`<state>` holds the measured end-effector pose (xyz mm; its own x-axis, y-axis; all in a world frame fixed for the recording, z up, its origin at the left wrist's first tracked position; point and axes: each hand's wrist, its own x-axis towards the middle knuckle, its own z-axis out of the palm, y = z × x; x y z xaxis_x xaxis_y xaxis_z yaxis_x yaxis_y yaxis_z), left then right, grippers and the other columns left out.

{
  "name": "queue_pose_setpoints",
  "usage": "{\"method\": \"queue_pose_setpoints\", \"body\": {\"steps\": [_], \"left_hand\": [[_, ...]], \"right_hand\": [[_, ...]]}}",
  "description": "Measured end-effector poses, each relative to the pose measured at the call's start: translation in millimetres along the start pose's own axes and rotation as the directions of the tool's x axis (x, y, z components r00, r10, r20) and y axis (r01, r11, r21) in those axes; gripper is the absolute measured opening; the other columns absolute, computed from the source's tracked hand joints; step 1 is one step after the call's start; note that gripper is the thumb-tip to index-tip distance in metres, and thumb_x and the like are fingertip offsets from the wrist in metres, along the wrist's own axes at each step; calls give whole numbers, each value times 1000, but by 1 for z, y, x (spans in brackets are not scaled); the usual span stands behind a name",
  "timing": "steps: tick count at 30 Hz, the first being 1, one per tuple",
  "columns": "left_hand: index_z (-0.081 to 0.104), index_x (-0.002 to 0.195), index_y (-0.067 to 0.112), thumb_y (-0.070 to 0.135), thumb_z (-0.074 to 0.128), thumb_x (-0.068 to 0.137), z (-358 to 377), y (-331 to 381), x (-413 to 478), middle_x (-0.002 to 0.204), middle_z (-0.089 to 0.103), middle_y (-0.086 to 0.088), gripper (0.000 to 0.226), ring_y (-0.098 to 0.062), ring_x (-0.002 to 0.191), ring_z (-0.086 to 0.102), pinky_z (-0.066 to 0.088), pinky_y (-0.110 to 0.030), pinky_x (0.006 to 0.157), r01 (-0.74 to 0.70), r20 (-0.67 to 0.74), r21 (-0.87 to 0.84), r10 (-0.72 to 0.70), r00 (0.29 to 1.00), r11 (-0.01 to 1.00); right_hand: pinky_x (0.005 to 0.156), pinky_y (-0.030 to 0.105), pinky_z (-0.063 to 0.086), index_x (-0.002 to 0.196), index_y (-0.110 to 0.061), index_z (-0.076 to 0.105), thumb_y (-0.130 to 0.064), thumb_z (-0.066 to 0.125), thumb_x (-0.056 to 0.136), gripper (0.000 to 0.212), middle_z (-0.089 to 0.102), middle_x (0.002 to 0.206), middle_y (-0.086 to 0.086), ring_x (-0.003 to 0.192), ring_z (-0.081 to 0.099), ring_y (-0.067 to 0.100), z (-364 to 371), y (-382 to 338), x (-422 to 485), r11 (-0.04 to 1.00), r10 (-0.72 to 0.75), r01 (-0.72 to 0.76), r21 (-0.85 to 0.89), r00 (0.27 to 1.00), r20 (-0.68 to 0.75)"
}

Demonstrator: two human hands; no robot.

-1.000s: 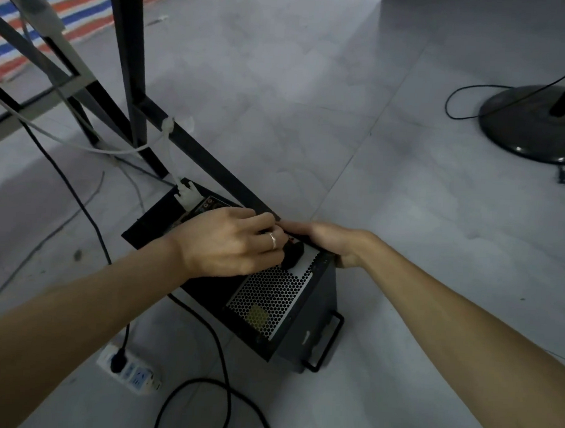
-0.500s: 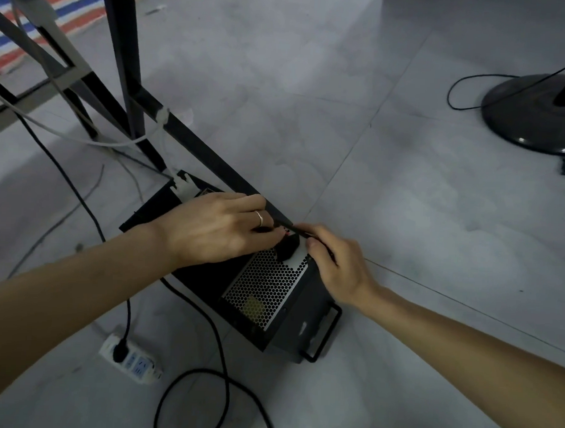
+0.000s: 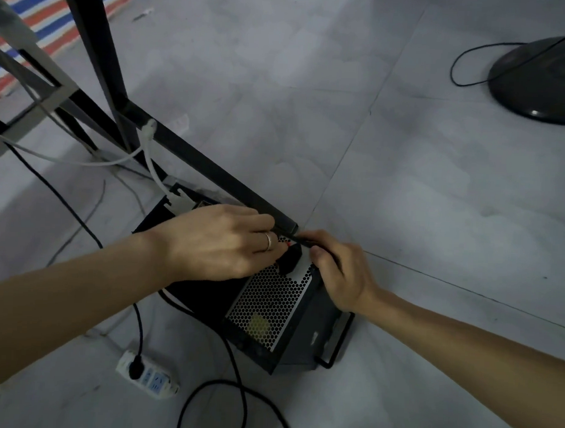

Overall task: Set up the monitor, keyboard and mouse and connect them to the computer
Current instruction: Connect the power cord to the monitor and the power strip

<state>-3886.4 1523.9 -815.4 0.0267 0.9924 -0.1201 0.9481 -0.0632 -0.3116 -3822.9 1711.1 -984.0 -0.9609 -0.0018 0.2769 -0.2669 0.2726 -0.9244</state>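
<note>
The black computer case point(image 3: 306, 330) lies on the grey floor with its back panel and mesh vent facing up. My left hand point(image 3: 216, 243), with a ring on it, reaches over the panel and pinches the black power plug point(image 3: 289, 262) at the vent's upper corner. My right hand point(image 3: 340, 273) is curled over the case's top right edge beside the plug, with a thin black power cable point(image 3: 294, 239) held between thumb and fingers. A white cable connector point(image 3: 179, 203) sits in the far end of the panel. No monitor, keyboard or mouse is in view.
A black table frame point(image 3: 196, 159) runs diagonally just behind the case. A white power strip point(image 3: 147, 374) with one black plug in it lies at the lower left, and a black cable loops beside it. A fan base point(image 3: 535, 81) stands far right. A striped tarp point(image 3: 41, 23) lies far left.
My right hand has pulled back from lying flat along the case top to curling at its right edge beside the plug. My left hand has stayed on the plug.
</note>
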Motion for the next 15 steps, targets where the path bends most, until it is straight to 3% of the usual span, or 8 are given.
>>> {"method": "queue_pose_setpoints", "body": {"steps": [5, 10, 13, 15], "left_hand": [[72, 106, 1, 1, 42, 96, 0, -3, 8, 84, 69, -8, 32, -27, 76, 61, 57, -39, 67, 77, 22, -72, -76, 997, 994], [74, 91, 5, -3, 49, 90, -1, 3, 14, 75, 64, -4, 25, -21, 69, 57, 55, -32, 62, -20, -3, 27, 20, 1000, 999], [72, 77, 10, -2, 44, 86, 1, 6, 29, 72, 63, -2, 32, -19, 70, 57, 55, -31, 63, -55, 27, 39, 54, 998, 998], [72, 82, 9, -2, 42, 89, 6, 4, 28, 74, 63, -3, 32, -21, 69, 56, 55, -33, 63, -36, 43, 19, 36, 998, 999]], "right_hand": [[61, 12, 36, 120, -19, 67, -32, 36, 96, 41, 59, 75, -31, 68, 58, -5, 0, -1, 1, 999, -25, 25, -34, 1000, 0], [64, 29, 49, 120, -22, 66, -33, 36, 97, 39, 66, 82, -16, 73, 63, 4, 1, 2, 2, 999, -15, 16, -32, 1000, 11], [65, 24, 46, 119, -22, 66, -36, 34, 98, 41, 66, 82, -16, 73, 62, 0, 2, 4, 3, 999, -26, 26, -42, 1000, -5], [66, 19, 43, 118, -23, 66, -35, 35, 97, 40, 65, 83, -21, 75, 62, -3, 2, 3, 3, 1000, -13, 13, -24, 1000, -7]]}}
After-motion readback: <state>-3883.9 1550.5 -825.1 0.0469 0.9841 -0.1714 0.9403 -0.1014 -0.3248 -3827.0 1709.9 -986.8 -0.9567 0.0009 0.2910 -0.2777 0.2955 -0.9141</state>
